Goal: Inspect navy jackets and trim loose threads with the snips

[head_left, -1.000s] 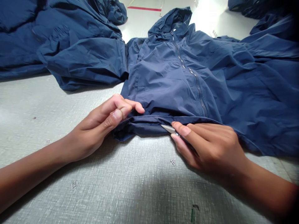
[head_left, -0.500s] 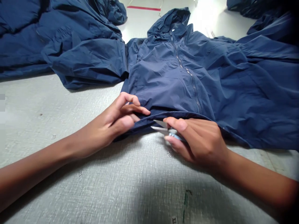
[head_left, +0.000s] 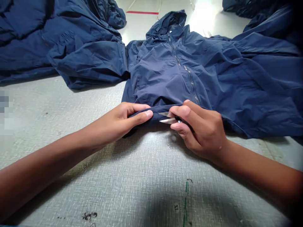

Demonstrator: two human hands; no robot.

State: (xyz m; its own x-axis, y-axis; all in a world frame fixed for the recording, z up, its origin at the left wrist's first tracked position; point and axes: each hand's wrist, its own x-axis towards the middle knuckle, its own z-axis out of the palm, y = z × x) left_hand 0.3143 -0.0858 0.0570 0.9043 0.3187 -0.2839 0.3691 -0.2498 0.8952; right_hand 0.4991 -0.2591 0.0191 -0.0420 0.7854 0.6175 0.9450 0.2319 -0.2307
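A navy blue hooded jacket (head_left: 165, 82) with a front zipper lies spread out, its hem toward me. My left hand (head_left: 132, 116) pinches the hem edge between thumb and fingers, the thumb on top. In my right hand (head_left: 201, 129) are small thread snips (head_left: 168, 117), their two pointed blades apart and aimed left at the hem beside my left thumb. Most of the snips' handle is hidden by my right fingers. The hem is slightly lifted between the hands.
More navy garments (head_left: 87, 60) are heaped at the left, and another dark bundle (head_left: 246, 9) lies at the far right. The grey textured table (head_left: 132, 183) carries green and black marks near me. A red strip (head_left: 142, 12) lies at the back.
My left hand has gone from loosely curled fingers to a closed pinch on the hem. The hem and the snips sit slightly higher in view, with the blades still apart.
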